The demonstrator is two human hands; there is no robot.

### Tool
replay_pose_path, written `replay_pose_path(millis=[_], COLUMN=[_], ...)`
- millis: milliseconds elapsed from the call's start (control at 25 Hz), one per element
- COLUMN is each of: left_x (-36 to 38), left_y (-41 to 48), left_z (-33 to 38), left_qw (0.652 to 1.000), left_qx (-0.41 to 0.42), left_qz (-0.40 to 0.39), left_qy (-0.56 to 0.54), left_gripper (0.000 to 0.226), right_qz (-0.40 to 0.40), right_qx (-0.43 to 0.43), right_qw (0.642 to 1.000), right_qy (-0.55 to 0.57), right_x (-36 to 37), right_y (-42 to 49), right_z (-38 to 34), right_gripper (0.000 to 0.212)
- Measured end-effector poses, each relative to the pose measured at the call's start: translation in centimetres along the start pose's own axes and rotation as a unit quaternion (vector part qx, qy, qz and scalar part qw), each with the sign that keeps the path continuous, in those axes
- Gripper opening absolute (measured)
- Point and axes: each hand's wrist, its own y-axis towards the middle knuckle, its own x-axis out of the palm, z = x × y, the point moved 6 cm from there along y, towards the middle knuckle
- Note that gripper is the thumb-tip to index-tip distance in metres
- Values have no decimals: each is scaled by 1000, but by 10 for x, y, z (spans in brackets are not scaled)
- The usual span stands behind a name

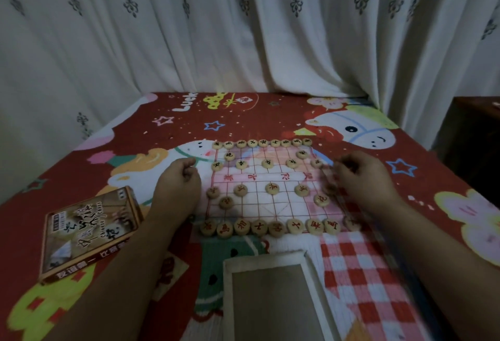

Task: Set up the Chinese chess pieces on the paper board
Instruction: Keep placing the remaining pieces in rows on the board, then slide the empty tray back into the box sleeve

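Observation:
The paper board (266, 178) with red grid lines lies on the red patterned cloth. Round wooden pieces stand on it: a far row with black characters (263, 142), a near row with red characters (276, 228), and cannons and soldiers between them. My left hand (178, 182) rests just off the board's left edge, fingers curled, nothing visible in it. My right hand (361, 178) is at the board's right edge, blurred, fingers curled. A blurred red piece (328, 188) lies just under its fingers. I cannot tell whether the hand touches it.
The chess box lid (89, 232) with printed characters lies at the near left. An open, empty box tray (273, 297) sits at the near edge in front of the board. White curtains hang behind the table. A dark cabinet (476, 135) stands at the right.

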Motion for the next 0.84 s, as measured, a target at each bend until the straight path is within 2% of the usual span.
replay_pose_path(millis=[120,200,280,360,440,560,640,720,800,840], left_x=[-8,-16,-29,-37,-37,-37,-43,-47,-46,-46], left_y=[-13,-26,-42,-57,-71,-81,-86,-93,-105,-109], left_z=[0,-2,-4,-2,6,11,9,8,7,3], left_qw=[994,979,961,950,943,950,955,939,911,900], left_qx=[3,-6,-1,8,52,89,97,181,268,282], left_qz=[-59,-119,-173,-222,-249,-232,-205,-173,-162,-166], left_qy=[92,164,215,221,212,191,193,237,268,287], left_gripper=[30,17,15,13,6,7,7,16,26,33], right_qz=[-13,-36,-65,-108,-131,-155,-126,-93,-103,-125], right_qx=[20,56,82,122,156,162,130,47,-51,-82], right_qw=[999,997,990,981,974,970,981,993,987,976], right_qy=[-33,-37,-91,-108,-95,-96,-66,-51,-110,-157], right_x=[-22,-34,-44,-47,-49,-49,-47,-43,-35,-29], right_y=[-41,-60,-72,-79,-83,-86,-84,-83,-87,-89], right_z=[13,22,26,28,27,25,23,18,14,14], right_gripper=[22,23,33,33,28,27,24,17,28,34])
